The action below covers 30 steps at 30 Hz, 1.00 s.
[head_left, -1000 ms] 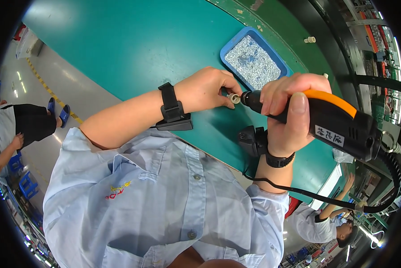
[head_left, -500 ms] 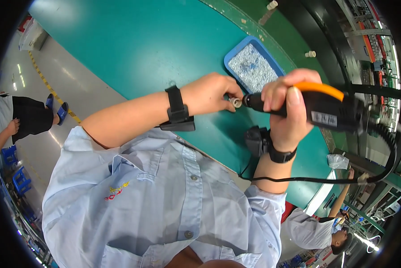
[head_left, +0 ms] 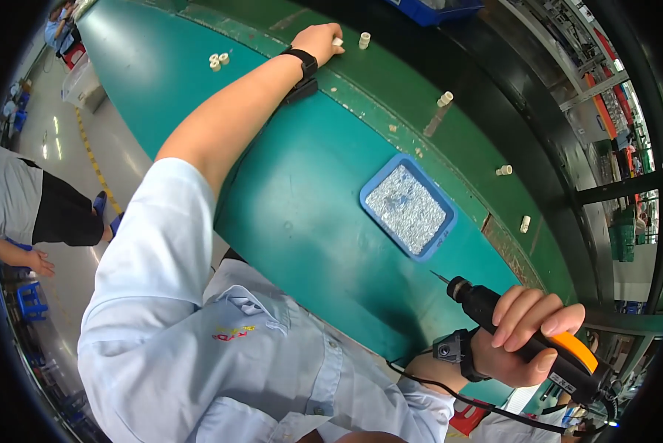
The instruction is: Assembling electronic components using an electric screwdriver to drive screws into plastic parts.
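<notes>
My right hand (head_left: pixel 527 332) is wrapped around a black electric screwdriver (head_left: pixel 483 304) with an orange lever. Its thin bit points up and left, touching nothing. Far off, over the green ledge at the back of the bench, my left hand (head_left: pixel 318 44) is closed on a small cream cylindrical fitting (head_left: pixel 337 44), mostly hidden by the fingers. Just right of that hand a similar fitting (head_left: pixel 364 40) stands on the ledge. Between my hands sits a blue tray (head_left: pixel 372 193) filled with small silvery screws.
Further along the ledge lie more cream fittings (head_left: pixel 445 99), spaced apart. A small cluster of fittings (head_left: pixel 215 65) sits at the bench's far left. A blue bin (head_left: pixel 438 13) stands beyond the ledge. The screwdriver's cable runs off at lower right. Another person (head_left: pixel 32 199) stands at the left.
My left hand has moved from the screwdriver tip to the far ledge. The right hand has lowered the screwdriver toward me. The view has shifted, showing more of the ledge.
</notes>
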Each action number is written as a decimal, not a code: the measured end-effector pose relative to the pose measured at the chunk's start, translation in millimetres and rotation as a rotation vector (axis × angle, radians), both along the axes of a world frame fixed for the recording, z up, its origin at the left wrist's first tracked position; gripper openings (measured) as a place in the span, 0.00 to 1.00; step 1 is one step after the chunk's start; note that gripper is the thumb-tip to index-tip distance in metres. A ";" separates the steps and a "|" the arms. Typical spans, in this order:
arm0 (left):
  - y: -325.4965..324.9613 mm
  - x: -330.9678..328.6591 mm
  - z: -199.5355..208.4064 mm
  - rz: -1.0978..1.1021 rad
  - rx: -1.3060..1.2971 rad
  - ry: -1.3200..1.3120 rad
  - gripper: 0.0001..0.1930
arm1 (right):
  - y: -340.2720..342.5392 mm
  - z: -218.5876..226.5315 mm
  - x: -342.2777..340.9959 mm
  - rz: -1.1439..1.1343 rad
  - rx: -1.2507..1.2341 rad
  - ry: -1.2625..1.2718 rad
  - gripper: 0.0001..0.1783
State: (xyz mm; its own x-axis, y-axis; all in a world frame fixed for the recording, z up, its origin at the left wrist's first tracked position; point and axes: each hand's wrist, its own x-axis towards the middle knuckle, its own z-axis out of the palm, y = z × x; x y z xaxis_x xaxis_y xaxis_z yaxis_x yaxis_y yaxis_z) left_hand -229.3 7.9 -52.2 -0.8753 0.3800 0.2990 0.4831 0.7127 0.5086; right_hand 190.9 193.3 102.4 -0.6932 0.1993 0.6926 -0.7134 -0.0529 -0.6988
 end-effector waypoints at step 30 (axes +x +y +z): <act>16.8 266.2 59.8 -0.812 0.197 -0.531 0.10 | 19.8 -9.3 -1.4 -0.221 -0.075 -0.044 0.14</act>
State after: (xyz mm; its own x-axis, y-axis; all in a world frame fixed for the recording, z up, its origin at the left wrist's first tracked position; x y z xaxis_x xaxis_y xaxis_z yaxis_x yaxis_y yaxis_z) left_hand 36.9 24.7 7.6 -0.4096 0.9099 0.0655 0.4629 0.1454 0.8744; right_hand 189.6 213.2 93.1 -0.6562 0.3997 0.6400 -0.6821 0.0485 -0.7297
